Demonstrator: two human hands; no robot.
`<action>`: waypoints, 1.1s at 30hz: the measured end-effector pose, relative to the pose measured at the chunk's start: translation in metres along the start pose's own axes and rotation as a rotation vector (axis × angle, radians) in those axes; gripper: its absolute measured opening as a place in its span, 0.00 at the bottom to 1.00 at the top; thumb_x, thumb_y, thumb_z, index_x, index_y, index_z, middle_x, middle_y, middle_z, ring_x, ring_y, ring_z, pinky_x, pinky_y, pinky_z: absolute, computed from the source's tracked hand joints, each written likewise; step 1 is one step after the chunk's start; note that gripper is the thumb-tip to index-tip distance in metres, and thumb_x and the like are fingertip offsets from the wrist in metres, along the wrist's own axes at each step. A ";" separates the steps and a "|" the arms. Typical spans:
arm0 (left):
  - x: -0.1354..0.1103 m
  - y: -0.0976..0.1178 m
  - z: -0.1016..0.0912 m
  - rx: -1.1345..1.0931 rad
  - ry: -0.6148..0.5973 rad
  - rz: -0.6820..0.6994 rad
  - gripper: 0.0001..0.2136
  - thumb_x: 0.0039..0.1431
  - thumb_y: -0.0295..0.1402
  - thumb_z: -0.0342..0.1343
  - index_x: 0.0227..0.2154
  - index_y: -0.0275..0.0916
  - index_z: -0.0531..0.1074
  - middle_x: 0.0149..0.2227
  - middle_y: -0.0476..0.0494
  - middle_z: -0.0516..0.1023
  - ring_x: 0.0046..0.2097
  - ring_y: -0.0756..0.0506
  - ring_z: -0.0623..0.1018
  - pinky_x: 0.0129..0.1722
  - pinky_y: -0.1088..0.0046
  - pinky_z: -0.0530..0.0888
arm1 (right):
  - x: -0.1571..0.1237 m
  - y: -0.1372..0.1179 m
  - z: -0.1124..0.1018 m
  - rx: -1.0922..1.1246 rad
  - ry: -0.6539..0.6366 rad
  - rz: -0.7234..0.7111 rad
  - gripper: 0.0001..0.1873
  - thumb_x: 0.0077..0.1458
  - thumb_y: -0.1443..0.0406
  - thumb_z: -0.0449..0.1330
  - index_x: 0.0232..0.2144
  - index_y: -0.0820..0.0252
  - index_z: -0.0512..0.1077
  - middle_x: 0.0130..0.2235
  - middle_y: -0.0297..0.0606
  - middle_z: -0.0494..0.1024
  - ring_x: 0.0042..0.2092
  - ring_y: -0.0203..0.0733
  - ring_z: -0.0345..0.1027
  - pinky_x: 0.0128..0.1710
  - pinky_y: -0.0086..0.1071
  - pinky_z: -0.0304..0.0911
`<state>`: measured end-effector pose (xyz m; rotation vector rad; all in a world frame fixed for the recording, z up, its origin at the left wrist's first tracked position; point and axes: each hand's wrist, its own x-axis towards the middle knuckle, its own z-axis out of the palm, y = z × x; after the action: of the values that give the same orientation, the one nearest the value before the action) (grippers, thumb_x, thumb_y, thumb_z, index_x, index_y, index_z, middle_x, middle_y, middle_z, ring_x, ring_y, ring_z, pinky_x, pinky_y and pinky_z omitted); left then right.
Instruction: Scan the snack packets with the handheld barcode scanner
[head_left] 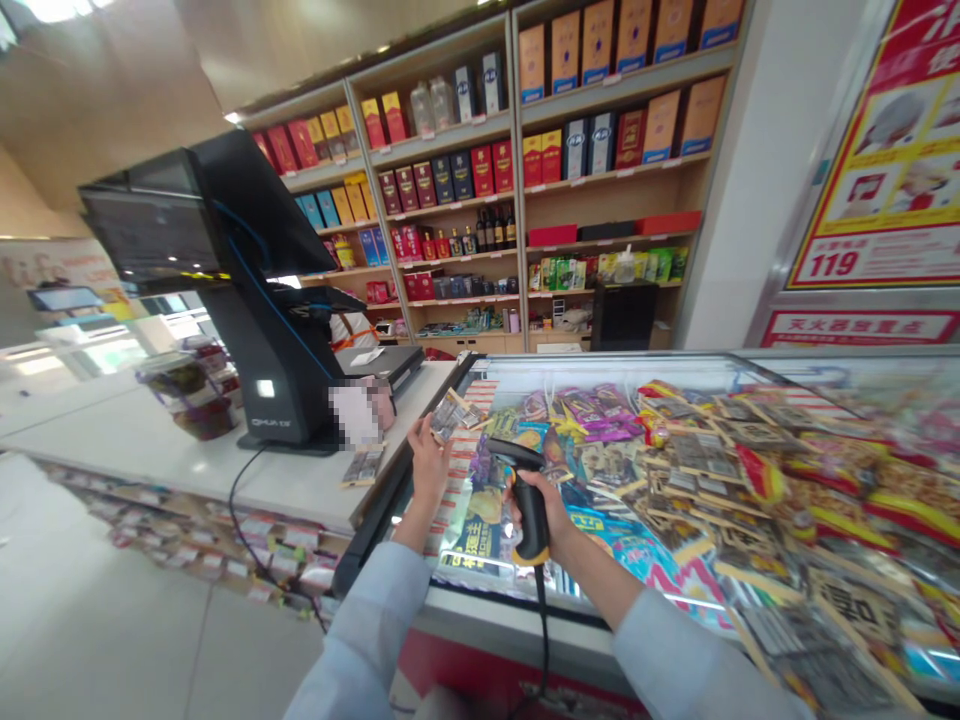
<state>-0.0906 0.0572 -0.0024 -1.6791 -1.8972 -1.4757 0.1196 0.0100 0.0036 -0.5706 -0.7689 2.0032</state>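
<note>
My right hand (556, 512) is wrapped round the grip of a black and yellow barcode scanner (531, 505). Its head points left, and a cable hangs from the base of the handle. Left of it, my left hand (430, 468) pinches the near end of a small snack packet (453, 412), dark in the middle with pale edges. Both hands are above the left end of a glass-topped display case (480, 608) full of snack bags. A similar packet (363, 466) lies on the white counter beside the case.
A black checkout terminal (277, 350) stands on the white counter (300, 480), near stacked plastic tubs (199, 400). Loose packets (720, 450) cover the right of the case. Shelves of boxed goods (450, 180) line the back wall. A black cable (234, 505) runs down the counter front.
</note>
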 end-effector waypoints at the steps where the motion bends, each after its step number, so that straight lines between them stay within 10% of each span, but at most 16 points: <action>1: 0.000 0.000 0.000 0.004 0.003 0.001 0.27 0.56 0.36 0.51 0.58 0.37 0.53 0.55 0.32 0.56 0.44 0.43 0.74 0.43 0.63 0.74 | 0.000 0.000 -0.001 -0.005 -0.004 0.005 0.13 0.44 0.56 0.58 0.23 0.62 0.69 0.16 0.35 0.70 0.15 0.31 0.57 0.13 0.25 0.54; 10: 0.005 0.002 -0.009 0.057 0.016 0.007 0.26 0.55 0.34 0.51 0.57 0.36 0.54 0.54 0.32 0.56 0.48 0.39 0.71 0.44 0.59 0.73 | 0.005 0.002 -0.003 0.086 0.057 0.039 0.12 0.45 0.58 0.56 0.25 0.63 0.69 0.20 0.35 0.73 0.15 0.31 0.59 0.13 0.24 0.55; 18: -0.003 0.069 -0.031 -0.072 0.049 0.060 0.27 0.48 0.31 0.56 0.53 0.36 0.58 0.52 0.34 0.56 0.49 0.41 0.69 0.45 0.61 0.74 | -0.031 -0.030 0.022 0.075 0.174 -0.049 0.12 0.48 0.60 0.55 0.26 0.64 0.69 0.20 0.35 0.73 0.15 0.31 0.60 0.14 0.24 0.56; 33: -0.079 0.264 0.085 -0.515 -0.232 -0.025 0.28 0.39 0.28 0.63 0.47 0.39 0.64 0.46 0.41 0.61 0.40 0.47 0.72 0.43 0.63 0.72 | -0.179 -0.156 -0.093 0.016 0.361 -0.485 0.10 0.43 0.59 0.60 0.25 0.61 0.69 0.19 0.32 0.74 0.15 0.31 0.60 0.12 0.24 0.57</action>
<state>0.1939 0.0329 0.0399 -2.1287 -1.7414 -1.9829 0.3593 -0.0524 0.0655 -0.6432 -0.5978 1.4101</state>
